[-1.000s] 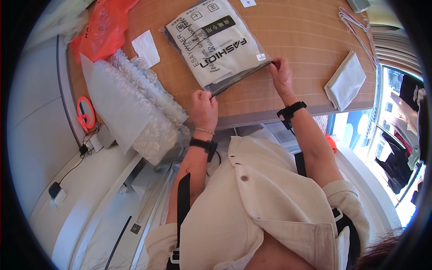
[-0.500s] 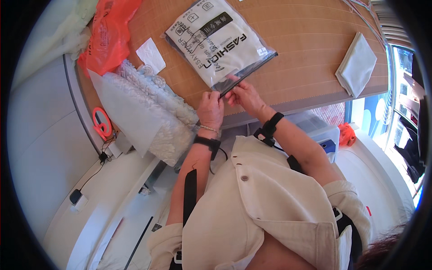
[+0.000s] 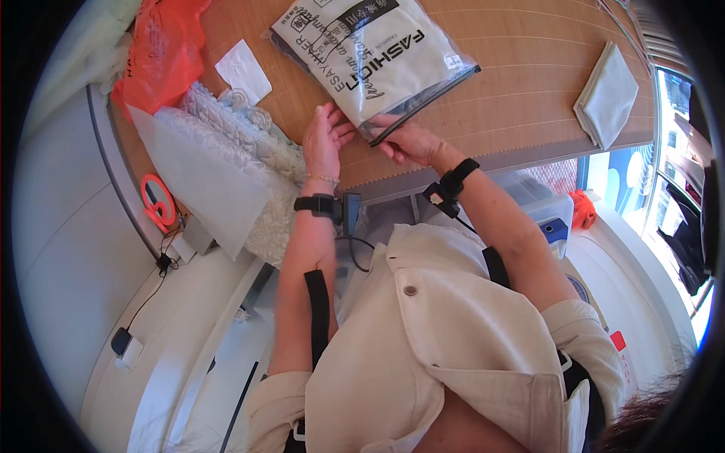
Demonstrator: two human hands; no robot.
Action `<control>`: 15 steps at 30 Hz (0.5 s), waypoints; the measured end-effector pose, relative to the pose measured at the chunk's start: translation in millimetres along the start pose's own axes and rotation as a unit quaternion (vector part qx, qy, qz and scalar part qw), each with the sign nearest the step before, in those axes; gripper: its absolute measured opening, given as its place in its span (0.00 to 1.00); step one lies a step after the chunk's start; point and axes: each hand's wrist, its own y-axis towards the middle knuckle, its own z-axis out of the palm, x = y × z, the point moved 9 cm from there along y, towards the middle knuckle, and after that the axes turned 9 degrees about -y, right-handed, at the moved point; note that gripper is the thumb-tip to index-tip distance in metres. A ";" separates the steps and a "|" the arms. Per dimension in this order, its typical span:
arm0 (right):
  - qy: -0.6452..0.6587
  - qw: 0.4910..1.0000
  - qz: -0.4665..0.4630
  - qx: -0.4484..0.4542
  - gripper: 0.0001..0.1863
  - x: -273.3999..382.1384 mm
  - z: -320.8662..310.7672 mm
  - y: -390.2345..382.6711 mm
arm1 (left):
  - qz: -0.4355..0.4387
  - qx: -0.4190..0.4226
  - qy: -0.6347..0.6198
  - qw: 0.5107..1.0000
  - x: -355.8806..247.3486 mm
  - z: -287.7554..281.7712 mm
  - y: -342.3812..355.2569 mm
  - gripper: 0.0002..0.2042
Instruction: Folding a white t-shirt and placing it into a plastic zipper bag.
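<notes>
A clear zip bag (image 3: 445,94) with a dark zip edge lies tilted on the table, a folded cream-white garment (image 3: 377,57) inside it and dark printing across its front. My right hand (image 3: 411,141) grips the near corner of the bag by the zip edge, some fingers under the plastic. At the bag's left side is my left hand (image 3: 323,143), its fingers stretched and slightly apart, the tips close to the plastic. Whether those fingertips touch the bag, I cannot tell.
Left on the brown table (image 3: 521,90) are an orange-red plastic bag (image 3: 162,57), a white paper (image 3: 244,70) and quilted, lace-edged white fabric (image 3: 242,143) under a translucent sheet. A folded white cloth (image 3: 606,98) lies at right. A tape roll (image 3: 158,202) sits left.
My left hand has let go of the zip edge and moved left and up along the bag's side, its fingers opening. The right hand stays at the near corner.
</notes>
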 end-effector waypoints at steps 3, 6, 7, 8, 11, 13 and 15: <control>-0.143 0.988 -0.005 -0.051 0.12 21.0 -8.5 -1.5 | -0.020 0.010 0.082 0.996 0.1 -0.1 9.3 0.22; -0.269 0.959 -0.035 -0.079 0.12 21.7 -7.5 6.8 | -0.051 0.013 0.049 0.997 5.4 -1.4 13.5 0.20; -0.347 0.932 -0.067 -0.077 0.13 20.5 -4.3 10.4 | -0.053 0.014 0.048 0.997 6.7 -0.3 13.8 0.20; -0.346 0.933 -0.066 -0.078 0.13 13.1 -6.4 13.3 | -0.054 0.012 0.041 0.998 6.8 -0.3 13.6 0.18; -0.422 0.852 -0.294 -0.099 0.12 30.6 2.3 5.2 | -0.054 0.009 0.032 0.998 6.1 2.4 14.0 0.15; -0.460 0.765 -0.437 -0.110 0.12 39.4 10.9 -13.2 | -0.053 0.010 0.029 0.998 7.1 5.1 15.0 0.14; -0.328 0.912 -0.229 -0.094 0.11 40.2 2.0 -4.6 | -0.072 -0.029 0.079 0.994 10.3 -8.5 17.5 0.14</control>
